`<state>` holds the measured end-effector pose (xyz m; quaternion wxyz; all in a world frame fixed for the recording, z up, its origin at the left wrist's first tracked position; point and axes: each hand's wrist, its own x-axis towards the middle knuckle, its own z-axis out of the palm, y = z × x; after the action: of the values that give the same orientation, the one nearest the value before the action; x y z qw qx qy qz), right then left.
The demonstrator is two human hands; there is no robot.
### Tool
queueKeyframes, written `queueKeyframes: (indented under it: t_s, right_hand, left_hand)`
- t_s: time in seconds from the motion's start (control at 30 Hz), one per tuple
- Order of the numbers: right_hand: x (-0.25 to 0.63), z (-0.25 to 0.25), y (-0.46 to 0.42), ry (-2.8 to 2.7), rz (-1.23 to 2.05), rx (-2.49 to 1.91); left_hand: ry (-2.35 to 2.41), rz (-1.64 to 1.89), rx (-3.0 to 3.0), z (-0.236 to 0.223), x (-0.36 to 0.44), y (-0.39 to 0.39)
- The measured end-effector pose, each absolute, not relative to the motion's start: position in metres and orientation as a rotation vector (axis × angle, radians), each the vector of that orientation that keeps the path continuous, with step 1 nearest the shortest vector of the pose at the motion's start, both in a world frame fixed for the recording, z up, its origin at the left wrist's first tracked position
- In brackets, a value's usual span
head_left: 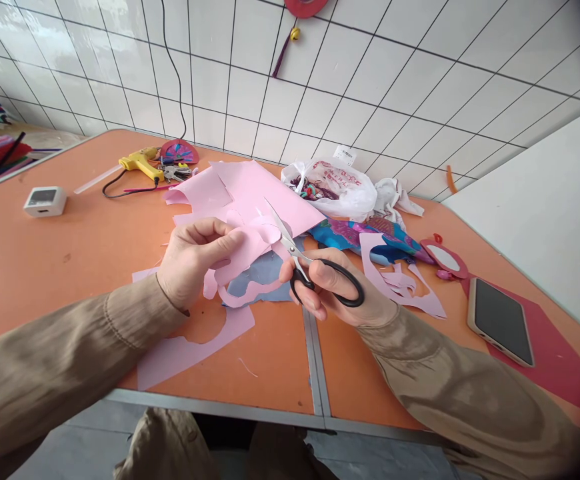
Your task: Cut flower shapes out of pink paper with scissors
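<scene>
My left hand (195, 260) pinches a piece of pink paper (247, 250) between thumb and fingers. A cut strip of the same pink curls down below it. In my right hand (340, 283) is a pair of scissors (290, 245) with black handles, its blades apart and pointing up and left beside the paper's right edge. Behind both hands lies a larger pink sheet (265, 183), folded over at its left. Blue-grey cloth (260, 273) shows under the paper. Pink offcuts with curved cut-outs lie on both sides, one offcut (200, 353) near the front edge.
On the orange table (95, 253) are a yellow glue gun (143, 163), a white box-shaped device (45, 201), a white plastic bag (360, 193) of threads, patterned blue fabric (370, 237), and a phone (501, 321) on a red sheet (560, 360). A tiled wall stands behind.
</scene>
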<state>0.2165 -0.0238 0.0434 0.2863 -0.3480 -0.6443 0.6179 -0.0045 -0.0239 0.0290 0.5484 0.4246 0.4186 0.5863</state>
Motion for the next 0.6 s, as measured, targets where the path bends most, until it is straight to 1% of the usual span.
queueKeyframes:
  t_s: [0.17,0.6]
  right_hand:
    - [0.218,0.0398,-0.0218,-1.703,1.698,-0.874]
    - [0.2218,0.0404,-0.0235,-1.667,1.741,-0.891]
  left_hand:
    - [0.983,1.361,1.02,0.0292,-0.0039,-0.025]
    - [0.955,1.348,1.049,0.0267,-0.0031,-0.0252]
